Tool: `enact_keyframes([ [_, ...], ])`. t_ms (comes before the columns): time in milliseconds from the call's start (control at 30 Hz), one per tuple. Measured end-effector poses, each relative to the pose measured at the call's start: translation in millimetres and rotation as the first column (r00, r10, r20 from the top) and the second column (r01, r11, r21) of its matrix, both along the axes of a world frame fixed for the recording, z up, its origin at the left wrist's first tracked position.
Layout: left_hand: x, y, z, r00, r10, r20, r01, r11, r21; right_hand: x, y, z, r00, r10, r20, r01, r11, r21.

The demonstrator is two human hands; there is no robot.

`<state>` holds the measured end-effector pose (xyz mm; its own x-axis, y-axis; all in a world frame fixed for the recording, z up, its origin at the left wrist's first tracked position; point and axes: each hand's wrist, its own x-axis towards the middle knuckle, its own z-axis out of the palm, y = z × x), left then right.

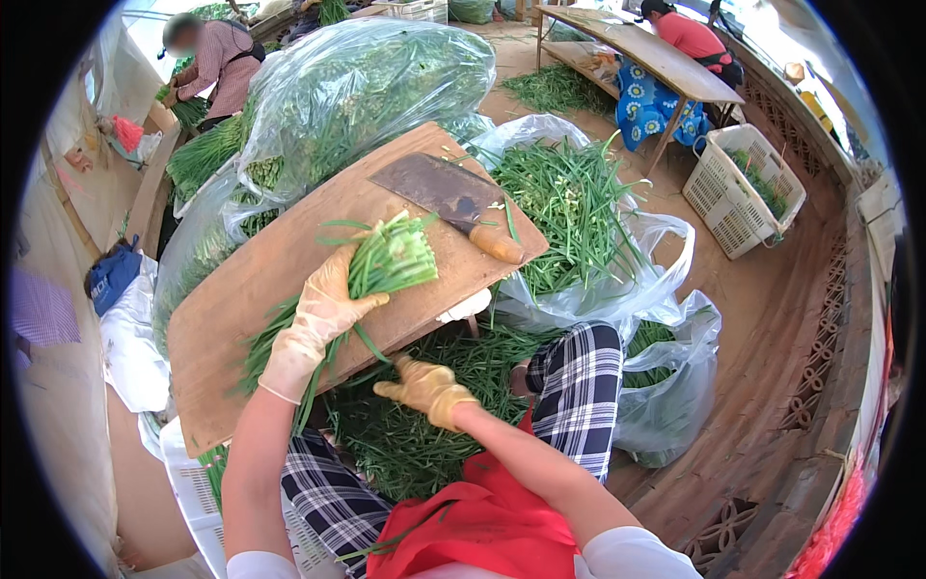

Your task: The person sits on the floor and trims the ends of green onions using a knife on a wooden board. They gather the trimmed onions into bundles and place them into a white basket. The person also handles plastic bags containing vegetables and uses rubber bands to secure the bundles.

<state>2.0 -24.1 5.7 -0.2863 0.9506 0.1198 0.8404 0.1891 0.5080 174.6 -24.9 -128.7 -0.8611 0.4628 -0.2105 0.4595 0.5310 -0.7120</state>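
My left hand (326, 307), in a pale glove, grips a bunch of green stalks (391, 259) on the wooden board (222, 347); the cut-looking pale ends point right and long leaves trail down-left. A cleaver (429, 193) with a wooden handle lies flat on the board above and right of the bunch. My right hand (422, 391), also gloved, is just below the board's edge over a heap of loose leaves (434, 454), fingers apart, with nothing visible in it.
Bags of greens (564, 212) (656, 386) stand at right, a big wrapped pile (357, 87) behind. A white crate (733, 193) sits near a table (637, 53). One co-worker (227, 72) handles greens at back left; another (685, 39) bends at the table.
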Motion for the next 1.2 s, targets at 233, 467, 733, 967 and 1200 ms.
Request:
enact_keyframes([
  [233, -7.1, -19.1, -16.1, 0.834, -0.148, -0.531, 0.14, 0.989, -0.056, 30.2, -88.6, -55.7, 0.643, 0.672, 0.367, -0.727, 0.687, 0.017],
  [467, 26.3, -78.0, -3.1, 0.9, 0.088, -0.427, -0.054, 0.994, 0.092, 51.7, 52.6, 148.4, 0.68, 0.271, -0.681, 0.041, 0.913, 0.405],
  [733, 116.5, -156.8, -64.9, 0.187, 0.078, 0.979, -0.338, 0.941, -0.01, -105.3, 156.0, 172.4, 0.981, 0.182, -0.067, -0.18, 0.983, 0.036],
  [967, 87.9, -111.6, -99.4, -0.392, -0.271, 0.879, -0.522, 0.853, 0.03, -101.9, 138.9, 145.4, 0.873, 0.471, 0.13, -0.469, 0.882, -0.043],
  [1200, 103.2, -124.0, -77.7, -0.485, -0.44, 0.756, -0.573, 0.813, 0.106, -17.2, 19.8, 160.9, 0.766, 0.479, 0.429, -0.642, 0.59, 0.49],
])
